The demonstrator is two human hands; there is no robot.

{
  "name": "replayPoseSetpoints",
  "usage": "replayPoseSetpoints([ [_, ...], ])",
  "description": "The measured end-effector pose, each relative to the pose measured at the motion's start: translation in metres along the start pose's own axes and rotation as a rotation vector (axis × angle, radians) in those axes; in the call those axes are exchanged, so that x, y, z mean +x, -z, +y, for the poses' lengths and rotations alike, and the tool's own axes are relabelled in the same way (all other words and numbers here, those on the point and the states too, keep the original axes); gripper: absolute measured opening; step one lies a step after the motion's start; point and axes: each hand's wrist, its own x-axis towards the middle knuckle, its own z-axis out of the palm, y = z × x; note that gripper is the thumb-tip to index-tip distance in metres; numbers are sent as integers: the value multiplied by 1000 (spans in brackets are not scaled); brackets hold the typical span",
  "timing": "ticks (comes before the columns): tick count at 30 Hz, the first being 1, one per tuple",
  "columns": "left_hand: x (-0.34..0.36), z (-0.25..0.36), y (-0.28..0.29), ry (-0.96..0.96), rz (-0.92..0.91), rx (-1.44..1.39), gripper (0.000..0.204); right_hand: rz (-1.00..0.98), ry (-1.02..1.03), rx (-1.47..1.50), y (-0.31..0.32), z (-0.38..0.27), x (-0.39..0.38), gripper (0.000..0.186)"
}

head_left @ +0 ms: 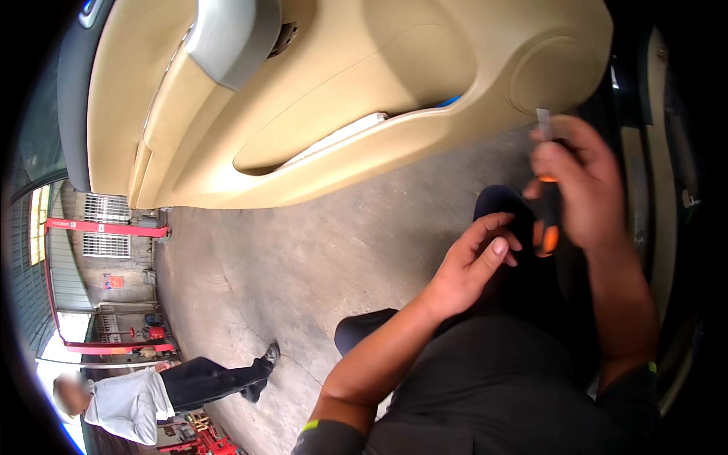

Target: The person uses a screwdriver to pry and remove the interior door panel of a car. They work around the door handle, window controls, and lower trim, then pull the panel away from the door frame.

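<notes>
My right hand [584, 182] is closed round a screwdriver [549, 235] with a black and orange handle. Its short, flat metal blade points up toward the lower corner of a beige car door panel [311, 76], near the round speaker area [555, 72]; the blade looks apart from the panel. Motion blurs this hand and the tool a little. My left hand [472, 265] hovers over my knee, fingers loosely bent and apart, with nothing in it. White papers [337, 140] and something blue [449, 101] lie in the door pocket.
The door stands over a grey concrete floor [243, 265]. At the lower left a person [129, 402] in a light top and dark trousers stands near red equipment [205, 440]. Red lift posts [110, 227] are behind. Dark car body edges [637, 174] border my right side.
</notes>
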Motion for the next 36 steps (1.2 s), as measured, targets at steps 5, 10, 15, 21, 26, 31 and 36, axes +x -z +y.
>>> replayPoseSetpoints([
  [5, 4, 41, 16, -108, 330, 61, 23, -284, -15, 455, -114, 19, 51, 18],
  [10, 16, 79, 27, -304, 594, 310, 36, -267, 180, 460, -164, 19, 105, 21],
  [15, 41, 100, 29, -404, 599, 482, 41, -265, 272, 500, -167, 6, 135, 24],
  [21, -1, 75, -43, -407, 722, 546, 35, -260, 257, 499, -134, -13, 64, 24],
  [26, -24, 81, -60, -446, 611, 493, 38, -201, 280, 445, -128, -32, 36, 23],
  [31, -50, 76, -75, -454, 617, 412, 40, -223, 251, 468, -127, -37, 6, 23],
  [36, -93, 80, -70, -435, 647, 390, 41, -214, 255, 449, -153, -42, -26, 25],
])
